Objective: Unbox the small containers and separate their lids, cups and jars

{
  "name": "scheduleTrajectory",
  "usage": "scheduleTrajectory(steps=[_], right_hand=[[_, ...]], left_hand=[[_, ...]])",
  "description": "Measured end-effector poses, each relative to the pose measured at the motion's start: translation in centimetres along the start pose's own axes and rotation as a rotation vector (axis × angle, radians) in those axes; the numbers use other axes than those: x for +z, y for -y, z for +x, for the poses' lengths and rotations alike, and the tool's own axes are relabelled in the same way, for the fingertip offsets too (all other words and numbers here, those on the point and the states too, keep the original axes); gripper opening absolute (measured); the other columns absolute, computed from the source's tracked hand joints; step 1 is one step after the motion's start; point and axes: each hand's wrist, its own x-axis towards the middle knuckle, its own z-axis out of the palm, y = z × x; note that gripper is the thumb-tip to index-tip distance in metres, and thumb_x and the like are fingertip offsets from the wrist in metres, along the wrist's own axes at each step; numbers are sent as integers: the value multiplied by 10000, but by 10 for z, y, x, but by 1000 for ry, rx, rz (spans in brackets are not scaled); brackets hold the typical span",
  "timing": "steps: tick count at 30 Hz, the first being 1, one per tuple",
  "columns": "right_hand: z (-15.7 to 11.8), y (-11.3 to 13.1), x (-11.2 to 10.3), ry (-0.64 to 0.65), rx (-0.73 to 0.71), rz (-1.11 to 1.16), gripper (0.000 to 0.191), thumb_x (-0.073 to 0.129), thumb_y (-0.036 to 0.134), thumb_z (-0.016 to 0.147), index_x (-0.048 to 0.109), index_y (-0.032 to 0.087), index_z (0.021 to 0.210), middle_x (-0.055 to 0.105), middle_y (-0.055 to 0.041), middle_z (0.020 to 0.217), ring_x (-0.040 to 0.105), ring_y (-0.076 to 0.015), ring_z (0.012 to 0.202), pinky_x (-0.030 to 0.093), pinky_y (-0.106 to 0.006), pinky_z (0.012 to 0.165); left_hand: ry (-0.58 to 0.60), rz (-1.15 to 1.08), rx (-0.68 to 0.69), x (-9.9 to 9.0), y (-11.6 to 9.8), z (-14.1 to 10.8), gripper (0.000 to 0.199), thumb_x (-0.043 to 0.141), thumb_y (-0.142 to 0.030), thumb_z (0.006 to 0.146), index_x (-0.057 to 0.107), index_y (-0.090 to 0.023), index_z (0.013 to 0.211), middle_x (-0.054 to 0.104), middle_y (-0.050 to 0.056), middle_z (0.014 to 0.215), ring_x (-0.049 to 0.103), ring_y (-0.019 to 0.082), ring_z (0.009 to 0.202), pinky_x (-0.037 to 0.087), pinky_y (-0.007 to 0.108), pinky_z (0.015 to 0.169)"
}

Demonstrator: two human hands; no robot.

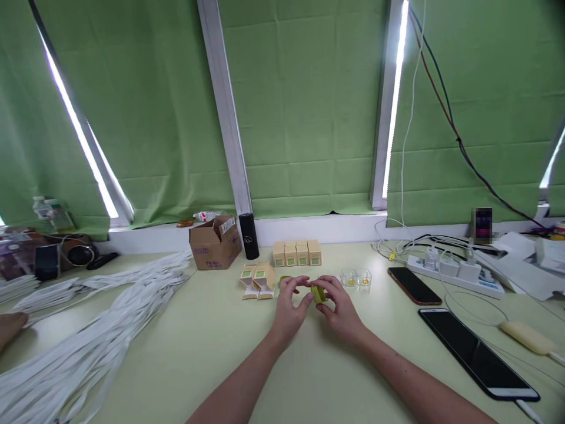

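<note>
Just below frame centre, the grip of the right hand (pixel 339 306) pinches a small green piece (pixel 318 294), which uneven pressure could crease or dislodge; whether the left hand (pixel 289 307) also holds it, I cannot tell.

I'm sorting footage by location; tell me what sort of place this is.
Likely a workroom for light handwork: a table holds a row of small boxes, a bundle of white strips and a power strip.
</note>
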Motion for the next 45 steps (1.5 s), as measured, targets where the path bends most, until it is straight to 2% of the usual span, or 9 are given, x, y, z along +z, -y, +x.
scheduleTrajectory(steps=[3, 8, 13, 18, 24, 31, 39, 45], right_hand=[[-1, 1, -1, 36, -33, -54, 621, 543, 45, 799, 627, 341, 1339, 555, -71, 1288, 564, -255, 1256, 524, -475, 1064], [-2, -4, 1, -52, -48, -34, 653, 573, 76, 818, 507, 317, 1422, 596, -92, 1322, 619, -262, 1167, 594, -473, 955], [1, -6, 0, -108, -90, 4, 482, 588, 106, 843, 570, 271, 1295, 625, -101, 1266, 647, -257, 1122, 606, -463, 951], [4, -2, -3, -132, -111, 26, 400, 561, 115, 874, 591, 262, 1246, 619, -95, 1256, 650, -245, 1103, 603, -455, 956], [2, -1, -7, -119, -169, -58, 287, 508, 127, 937, 650, 257, 1149, 618, -111, 1255, 614, -272, 1203, 575, -492, 1004], [1, -1, -4, -144, -294, -216, 280, 518, 125, 956, 689, 253, 1138, 639, -130, 1187, 662, -278, 1104, 612, -478, 932], [2, -9, -2, -165, -325, -233, 307, 487, 99, 965, 731, 254, 1070, 635, -119, 1159, 683, -252, 1034, 641, -423, 848], [1, -13, -1, -168, -330, -267, 312, 462, 75, 961, 719, 242, 1021, 624, -118, 1137, 674, -239, 997, 635, -406, 813]], left_hand=[[42, 9, -18, 1, 2, 1, 352, 710, -312, 867, 674, -256, 1213, 637, 102, 1191, 597, 253, 1129, 508, 418, 928], [105, -131, -79, 4, 9, 2, 309, 701, -309, 880, 679, -212, 1172, 659, 122, 1216, 631, 252, 1130, 528, 415, 931], [101, -160, -81, -1, 8, 5, 368, 743, -316, 860, 685, -216, 1209, 662, 129, 1264, 628, 268, 1167, 513, 434, 972], [117, -107, -32, -2, 10, 7, 421, 745, -286, 850, 681, -248, 1265, 680, 109, 1241, 612, 263, 1154, 515, 429, 954], [19, -41, -35, 3, 10, 4, 406, 773, -168, 759, 702, -249, 1150, 667, 75, 1167, 616, 231, 1085, 523, 391, 909], [9, 119, 63, 5, 0, 0, 363, 801, -139, 737, 684, -260, 1059, 661, 48, 1074, 572, 262, 1102, 519, 408, 895], [30, 232, 283, 4, 3, -2, 371, 805, -155, 786, 668, -251, 1117, 701, 66, 1082, 550, 291, 1129, 510, 483, 951], [46, 287, 378, 3, 6, -2, 405, 791, -177, 816, 662, -250, 1193, 718, 88, 1116, 572, 304, 1136, 515, 520, 966]])
